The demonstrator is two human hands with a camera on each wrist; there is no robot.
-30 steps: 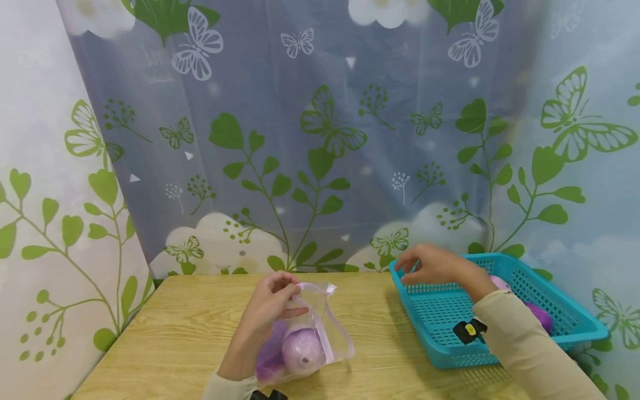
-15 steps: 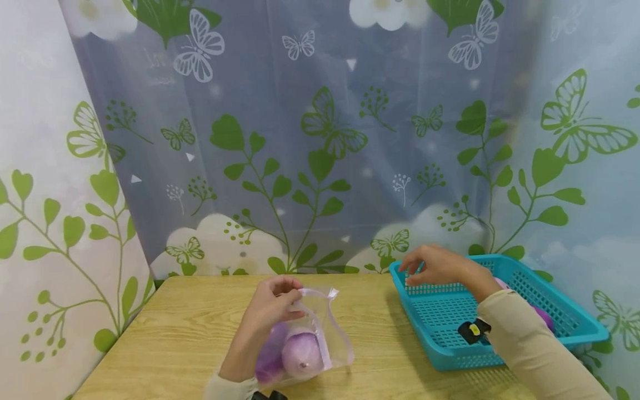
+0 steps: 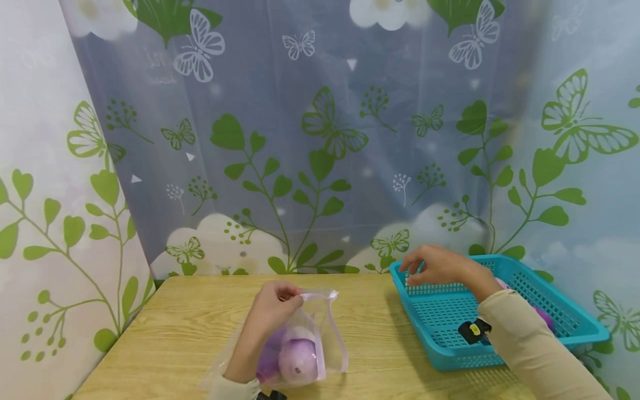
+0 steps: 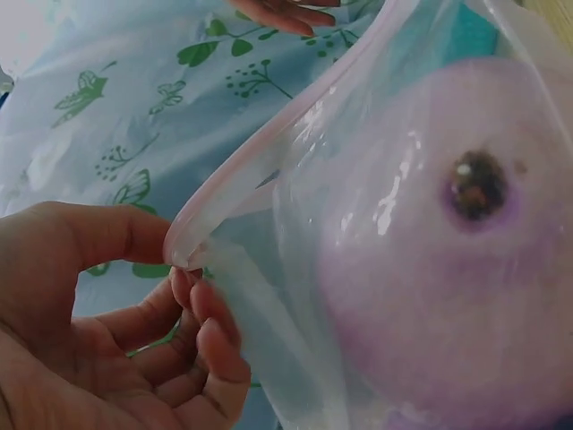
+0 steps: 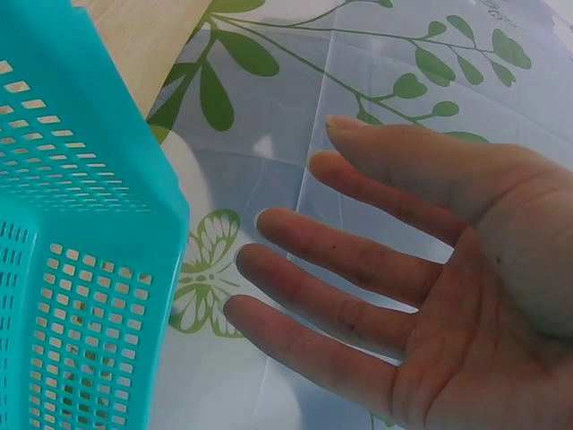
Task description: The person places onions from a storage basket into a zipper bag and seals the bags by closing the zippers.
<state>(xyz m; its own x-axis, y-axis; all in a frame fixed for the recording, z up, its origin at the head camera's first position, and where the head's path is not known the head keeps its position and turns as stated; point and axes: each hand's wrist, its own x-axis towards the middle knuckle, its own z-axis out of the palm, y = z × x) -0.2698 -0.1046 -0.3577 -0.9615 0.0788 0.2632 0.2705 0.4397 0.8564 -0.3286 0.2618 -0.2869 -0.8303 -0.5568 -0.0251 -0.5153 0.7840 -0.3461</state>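
Note:
My left hand point(image 3: 274, 305) pinches the pink-edged mouth of a clear zip bag point(image 3: 334, 339) between thumb and fingertips. Inside the bag sits a round, pale purple fruit or vegetable point(image 3: 298, 358) with a brown dimple, large in the left wrist view point(image 4: 430, 296). A darker purple thing point(image 3: 267, 361) lies beside it, partly hidden by my wrist. Over the far left corner of a turquoise basket point(image 3: 425, 339), my right hand point(image 3: 437, 265) hovers with relaxed, spread fingers. Nothing is in that hand point(image 5: 385, 278) in the right wrist view.
A pinkish thing point(image 3: 501, 284) and a purple one point(image 3: 544, 318) lie on the basket's right side, partly behind my right sleeve point(image 3: 530, 339). Both basket and bag stand on a wood-grain table point(image 3: 195, 316). A printed curtain point(image 3: 320, 139) rises behind the table's far edge.
My left hand has drawn the bag's mouth slightly down and toward me, and the bag has shifted a little left. My right hand has barely moved.

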